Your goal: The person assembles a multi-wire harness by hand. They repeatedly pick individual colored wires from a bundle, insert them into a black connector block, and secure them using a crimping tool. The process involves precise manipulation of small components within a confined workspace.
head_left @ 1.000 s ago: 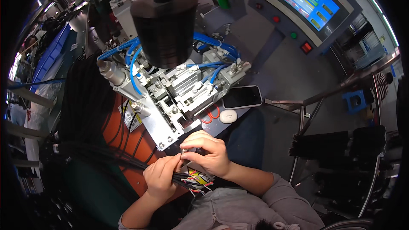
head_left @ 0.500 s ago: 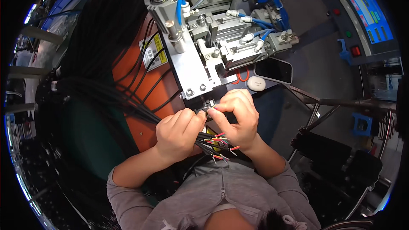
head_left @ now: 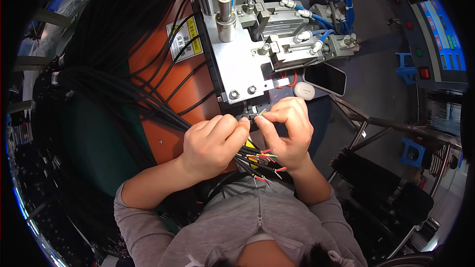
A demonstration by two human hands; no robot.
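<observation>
My left hand [head_left: 215, 143] is closed around a bundle of black cables [head_left: 166, 116], thumb and forefinger pinched together at the front. Past its lower edge fan the stripped cable ends [head_left: 264, 157], showing red, yellow and white wires. My right hand [head_left: 289, 131] pinches thin light-coloured wires [head_left: 262, 112] between thumb and forefinger. Both sets of fingertips almost meet just in front of a small metal fixture [head_left: 253, 110] at the machine's near edge. Whether the pinched wires touch the fixture cannot be made out.
Above my hands stands a machine with a bright metal plate [head_left: 240, 69] and blue air hoses [head_left: 349, 0]. A white case [head_left: 304, 91], a phone [head_left: 326, 78] and red-handled scissors [head_left: 292, 78] lie right of it. More black cables cross the orange surface [head_left: 163, 136]. A screen panel [head_left: 443, 34] stands far right.
The view has shifted, so the machine now sits further right and higher. My hands keep their pinching grips, and the wires at my right fingertips show more plainly.
</observation>
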